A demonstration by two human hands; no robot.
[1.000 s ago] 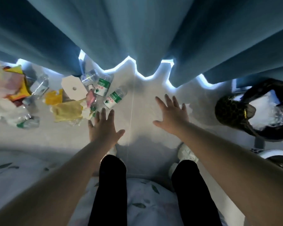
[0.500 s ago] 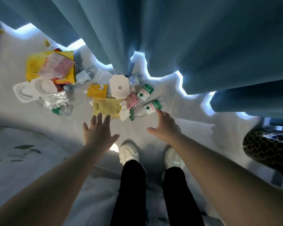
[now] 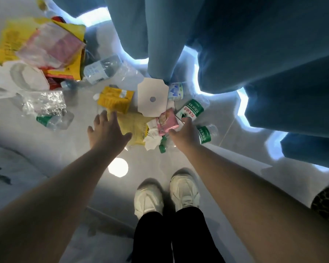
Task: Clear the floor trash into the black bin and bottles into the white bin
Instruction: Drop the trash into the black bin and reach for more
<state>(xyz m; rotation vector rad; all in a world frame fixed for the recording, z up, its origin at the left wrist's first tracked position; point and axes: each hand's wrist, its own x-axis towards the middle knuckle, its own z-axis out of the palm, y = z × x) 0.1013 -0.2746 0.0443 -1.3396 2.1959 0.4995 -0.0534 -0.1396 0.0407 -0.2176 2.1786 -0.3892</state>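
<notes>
**Both hands arrive at the pile; nothing picked up yet**

Change over the last second: the view swings left. The litter, formerly off to the left with both hands over bare floor, now sits dead centre, and both hands have come down to it. The bins drop out of view, bar a dark patterned bin (image 3: 327, 204) at the far right edge.

Left to right:
- Crushed bottle (image 3: 53, 118), green label, lies left of the hands, untouched.
- Left hand (image 3: 106, 130): fingers straight and spread wide, holding nothing, tips at the near edge of the yellow bag (image 3: 135, 130).
- Pink packet (image 3: 167, 123) and white tissue (image 3: 152, 139) lie between the hands.
- Right hand (image 3: 186, 133): thumb out, fingers extended, no wrap visible. It lies over the middle of a green-label bottle (image 3: 205, 134).

Bottle orientation: on its side on the floor, long axis running roughly left to right. The green cap (image 3: 162, 147) points left and slightly toward the person; the base points right. A second bottle (image 3: 190, 111) lies just beyond the fingertips.

Judgement: the reach is done and grasping comes next. The right hand most likely takes the bottle, which goes to the white bin, currently not in view.
</notes>
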